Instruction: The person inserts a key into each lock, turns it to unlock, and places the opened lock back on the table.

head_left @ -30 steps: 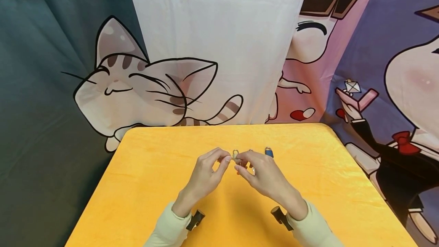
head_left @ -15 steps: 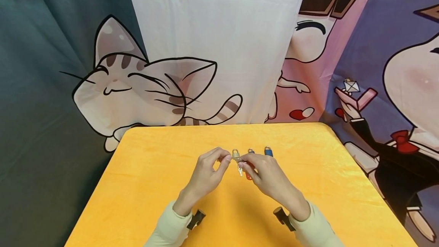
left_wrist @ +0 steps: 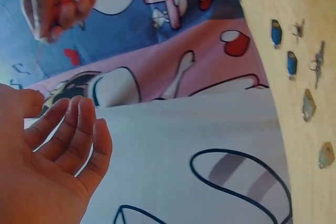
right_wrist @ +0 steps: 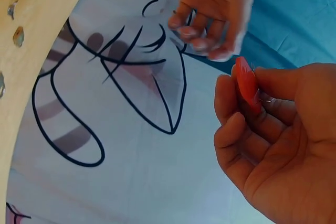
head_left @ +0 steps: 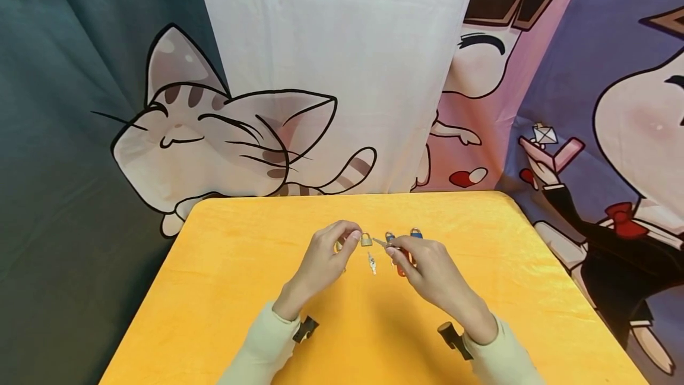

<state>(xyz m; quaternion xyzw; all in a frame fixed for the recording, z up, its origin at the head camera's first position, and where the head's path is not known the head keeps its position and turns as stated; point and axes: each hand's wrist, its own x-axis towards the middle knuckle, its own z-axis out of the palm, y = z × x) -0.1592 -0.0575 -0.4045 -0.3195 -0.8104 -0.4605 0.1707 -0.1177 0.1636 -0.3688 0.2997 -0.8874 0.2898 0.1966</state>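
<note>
Our right grip (head_left: 427, 266) pinches a likely light, stiff red piece (right_wrist: 245, 80), best held mid-body, our left grip (head_left: 322, 257) spread loosely nearby.

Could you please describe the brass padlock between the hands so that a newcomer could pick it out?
On the yellow table, find the gap between the left hand and right hand in the head view. The padlock lies there, just beyond silver keys. It is brass, unlike the two blue padlocks, and in full view, unlike the brass one partly behind the left hand.
</note>
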